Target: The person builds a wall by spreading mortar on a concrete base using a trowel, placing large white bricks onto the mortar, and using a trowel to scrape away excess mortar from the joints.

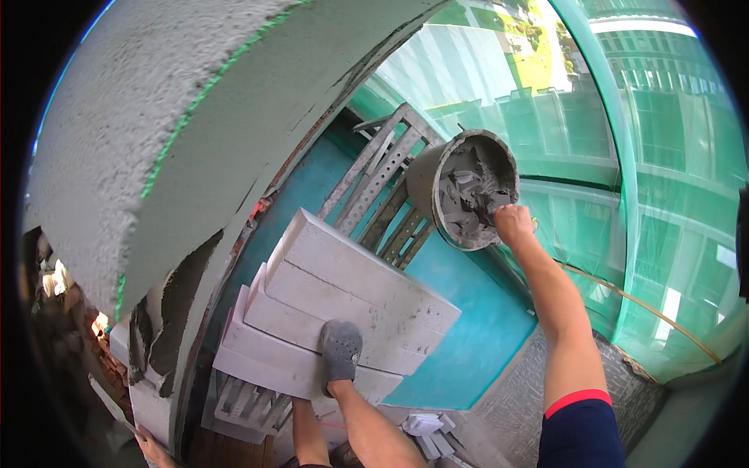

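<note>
My right hand (pixel 513 225) is closed round the handle of a trowel, with a yellowish end showing beside the fist. The trowel's blade (pixel 495 203) dips into grey mortar (pixel 462 204) inside a round, mortar-smeared bucket (pixel 425 183). At the lower left edge, my left hand (pixel 154 450) grips a thin, flat, pale tool (pixel 113 404) whose kind is unclear. It is near the broken end of the plastered wall, and the hand is partly cut off.
My foot in a grey clog (pixel 342 351) stands on stacked pale blocks (pixel 359 285). Perforated metal platforms (pixel 382 175) lie behind them. A rough plastered wall (pixel 226 132) curves along the left, with a green cord. Green netting (pixel 569 132) hangs at right, above a turquoise sheet (pixel 452 312).
</note>
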